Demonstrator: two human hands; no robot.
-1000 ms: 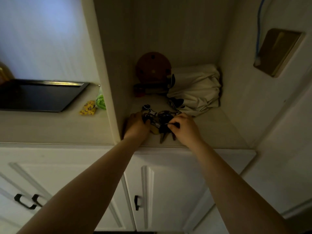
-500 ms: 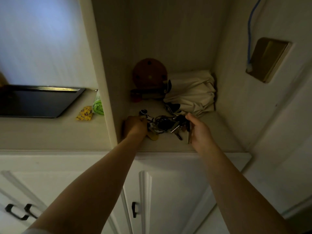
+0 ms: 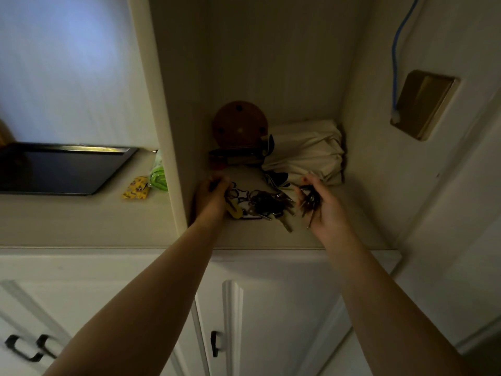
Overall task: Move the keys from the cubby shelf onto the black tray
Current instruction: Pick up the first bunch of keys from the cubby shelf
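Note:
A tangle of dark keys (image 3: 267, 204) on rings lies on the floor of the cubby shelf (image 3: 271, 237), with a yellow tag at its left end. My left hand (image 3: 210, 200) grips the left end of that tangle beside the cubby's left wall. My right hand (image 3: 324, 204) is lifted a little to the right, palm turned inward, closed on a separate bunch of keys (image 3: 309, 200) that dangles from its fingers. The black tray (image 3: 54, 169) lies on the counter outside the cubby, far left.
At the back of the cubby stand a round brown wooden piece (image 3: 240, 123) and a folded cream cloth bag (image 3: 306, 150). A yellow packet (image 3: 135, 188) and a green item (image 3: 158, 176) lie between tray and cubby wall. Cabinet doors with black handles hang below.
My right hand has pulled a bunch of keys away from the pile toward the right and turned palm-in. My left hand stays on the pile's left end. The camera has tilted slightly.

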